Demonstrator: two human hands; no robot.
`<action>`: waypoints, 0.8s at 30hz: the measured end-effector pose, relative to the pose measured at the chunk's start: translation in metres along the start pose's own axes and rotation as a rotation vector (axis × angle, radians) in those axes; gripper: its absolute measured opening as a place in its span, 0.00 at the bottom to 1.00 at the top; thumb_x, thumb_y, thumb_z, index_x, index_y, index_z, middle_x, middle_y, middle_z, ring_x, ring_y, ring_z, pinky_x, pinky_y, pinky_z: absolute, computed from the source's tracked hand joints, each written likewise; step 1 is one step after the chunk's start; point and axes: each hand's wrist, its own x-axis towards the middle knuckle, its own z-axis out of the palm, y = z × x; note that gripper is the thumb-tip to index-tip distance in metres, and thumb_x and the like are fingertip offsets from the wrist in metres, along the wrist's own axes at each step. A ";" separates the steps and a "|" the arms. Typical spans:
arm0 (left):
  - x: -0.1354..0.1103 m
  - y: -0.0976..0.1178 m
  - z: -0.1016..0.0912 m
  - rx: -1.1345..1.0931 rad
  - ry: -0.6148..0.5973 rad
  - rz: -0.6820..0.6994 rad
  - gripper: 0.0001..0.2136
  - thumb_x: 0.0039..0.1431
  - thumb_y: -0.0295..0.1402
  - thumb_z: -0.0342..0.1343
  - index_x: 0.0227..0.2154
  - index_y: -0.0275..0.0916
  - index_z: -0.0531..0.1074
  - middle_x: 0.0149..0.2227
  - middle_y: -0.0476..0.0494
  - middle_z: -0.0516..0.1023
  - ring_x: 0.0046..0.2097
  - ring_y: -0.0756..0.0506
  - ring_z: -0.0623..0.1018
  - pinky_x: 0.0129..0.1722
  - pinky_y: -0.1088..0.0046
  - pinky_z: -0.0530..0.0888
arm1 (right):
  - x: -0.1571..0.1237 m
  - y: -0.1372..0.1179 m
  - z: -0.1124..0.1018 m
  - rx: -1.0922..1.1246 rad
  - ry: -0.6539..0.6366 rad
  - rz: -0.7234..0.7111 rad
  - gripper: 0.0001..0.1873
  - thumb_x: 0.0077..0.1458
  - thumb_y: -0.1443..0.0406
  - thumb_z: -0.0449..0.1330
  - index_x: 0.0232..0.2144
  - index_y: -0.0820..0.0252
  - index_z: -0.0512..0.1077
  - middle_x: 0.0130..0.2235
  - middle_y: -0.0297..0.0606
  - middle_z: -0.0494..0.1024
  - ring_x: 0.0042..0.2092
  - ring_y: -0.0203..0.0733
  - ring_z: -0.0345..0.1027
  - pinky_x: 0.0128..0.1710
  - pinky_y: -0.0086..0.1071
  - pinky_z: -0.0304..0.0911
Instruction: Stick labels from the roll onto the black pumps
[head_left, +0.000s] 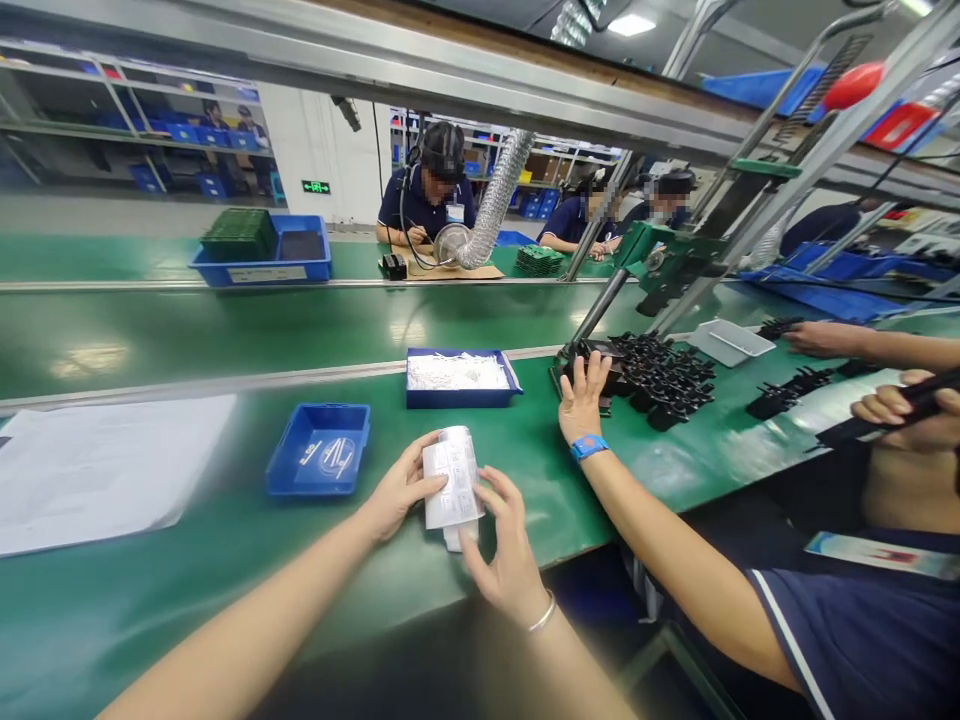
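My left hand (395,490) grips a small white roll of printed labels (454,482) from its left side, just above the green table (187,560). My right hand (508,550) curls around the roll's right and lower edge, fingers bent against it. A loose tail of the strip hangs below the roll between my two hands.
A small blue tray (319,448) with a few clear bits lies left of my hands. A blue tray of white parts (459,376) sits beyond. White paper sheets (97,468) lie far left. A co-worker's hand (583,398) reaches into a pile of black parts (660,370) at right.
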 end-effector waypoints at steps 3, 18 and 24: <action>0.000 0.000 0.000 0.034 -0.033 0.008 0.32 0.55 0.33 0.62 0.61 0.45 0.57 0.62 0.38 0.64 0.61 0.37 0.65 0.60 0.58 0.64 | 0.008 -0.002 -0.001 0.057 -0.052 0.074 0.32 0.57 0.67 0.57 0.62 0.55 0.53 0.63 0.50 0.55 0.65 0.56 0.49 0.61 0.55 0.55; -0.006 0.002 -0.005 0.516 -0.012 0.177 0.32 0.59 0.41 0.57 0.64 0.48 0.54 0.66 0.40 0.54 0.65 0.37 0.59 0.62 0.58 0.63 | 0.035 -0.002 0.002 0.563 -0.203 0.303 0.46 0.53 0.58 0.63 0.67 0.51 0.43 0.68 0.49 0.48 0.62 0.56 0.58 0.55 0.48 0.64; -0.004 0.002 -0.007 0.692 -0.017 0.152 0.30 0.62 0.42 0.53 0.65 0.49 0.51 0.66 0.41 0.55 0.66 0.37 0.56 0.66 0.53 0.52 | 0.044 0.002 0.002 0.858 -0.190 0.463 0.36 0.57 0.56 0.56 0.65 0.52 0.51 0.65 0.46 0.58 0.60 0.53 0.62 0.53 0.49 0.65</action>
